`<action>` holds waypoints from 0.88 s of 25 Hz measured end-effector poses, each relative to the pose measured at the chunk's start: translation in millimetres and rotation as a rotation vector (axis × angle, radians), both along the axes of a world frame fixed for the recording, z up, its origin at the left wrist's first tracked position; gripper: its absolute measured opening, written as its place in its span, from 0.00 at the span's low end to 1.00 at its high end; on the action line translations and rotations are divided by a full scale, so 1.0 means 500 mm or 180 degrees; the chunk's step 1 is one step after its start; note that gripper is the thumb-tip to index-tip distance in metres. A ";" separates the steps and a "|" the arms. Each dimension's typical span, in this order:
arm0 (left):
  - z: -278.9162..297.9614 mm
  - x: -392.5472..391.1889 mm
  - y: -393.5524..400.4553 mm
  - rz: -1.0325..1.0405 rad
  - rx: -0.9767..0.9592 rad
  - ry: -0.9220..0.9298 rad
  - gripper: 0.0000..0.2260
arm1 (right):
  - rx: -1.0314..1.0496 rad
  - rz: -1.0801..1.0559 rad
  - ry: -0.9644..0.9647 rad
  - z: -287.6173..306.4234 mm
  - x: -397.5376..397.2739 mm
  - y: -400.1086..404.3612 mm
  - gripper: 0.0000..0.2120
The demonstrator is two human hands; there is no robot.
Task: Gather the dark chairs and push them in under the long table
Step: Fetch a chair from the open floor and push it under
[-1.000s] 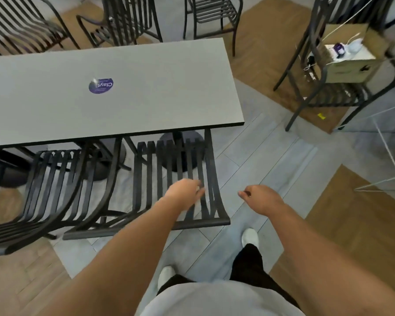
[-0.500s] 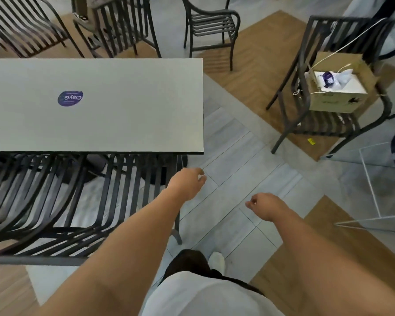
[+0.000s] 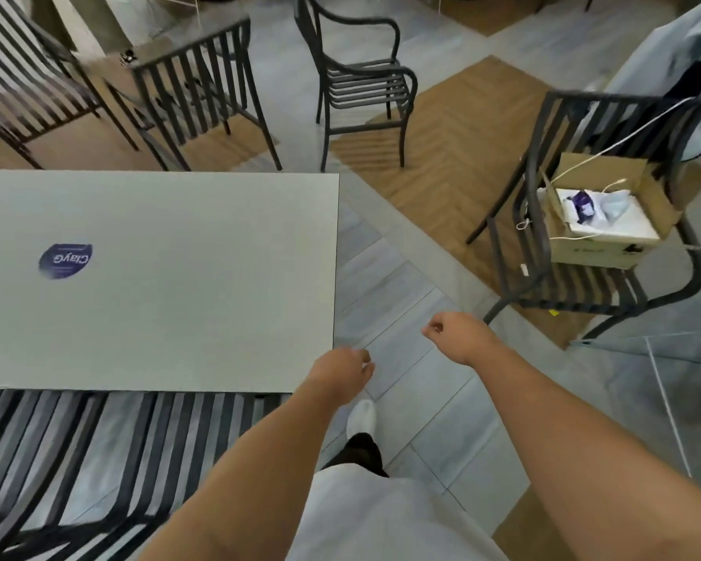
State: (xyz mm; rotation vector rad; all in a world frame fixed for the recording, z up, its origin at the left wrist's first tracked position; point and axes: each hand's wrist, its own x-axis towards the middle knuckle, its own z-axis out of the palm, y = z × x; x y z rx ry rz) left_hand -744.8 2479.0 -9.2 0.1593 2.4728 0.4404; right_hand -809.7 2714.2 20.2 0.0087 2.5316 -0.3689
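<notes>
**Beside the near right corner of the surface: both hands free of the chairs**

Along the near edge of the long grey surface (image 3: 158,277), the slatted backs of dark chairs (image 3: 98,459) stand pushed in, their seats hidden beneath the top. Beyond the far edge, two more dark slatted chairs (image 3: 203,95) stand close to the surface with their backs toward the camera. A dark armchair (image 3: 361,87) stands apart past the far right corner, on the floor where grey tile meets wood. A further dark chair (image 3: 583,277) stands well to the right of the surface and carries an open cardboard box (image 3: 608,232) with white cables trailing from it.

The left hand (image 3: 340,374) hovers just off the near right corner of the surface, fingers loosely curled, holding nothing; whether it touches the corner cannot be told. The right hand (image 3: 458,338) hangs over the tiled floor to the right of that corner, fingers curled inward in a loose fist, likewise holding nothing and well clear of any chair.

A round purple sticker (image 3: 65,261) lies on the left part of the surface. Below the hands, a white shoe (image 3: 361,419) rests on the grey tiles.
</notes>
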 end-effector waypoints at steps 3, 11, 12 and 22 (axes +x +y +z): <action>0.009 -0.152 0.001 -0.0022 -0.0002 0.0106 0.18 | -0.0074 -0.0061 -0.0036 0.009 -0.143 -0.003 0.19; 0.046 -0.532 0.004 0.0276 0.0082 0.0413 0.18 | -0.0056 0.0008 -0.0377 -0.029 -0.399 0.053 0.21; 0.045 -0.575 0.008 0.0333 0.0063 0.0425 0.18 | -0.0021 0.0035 -0.0437 -0.041 -0.432 0.066 0.21; 0.024 -0.871 0.092 0.1179 0.0113 0.0289 0.17 | 0.0203 0.0818 -0.0526 -0.037 -0.876 0.126 0.19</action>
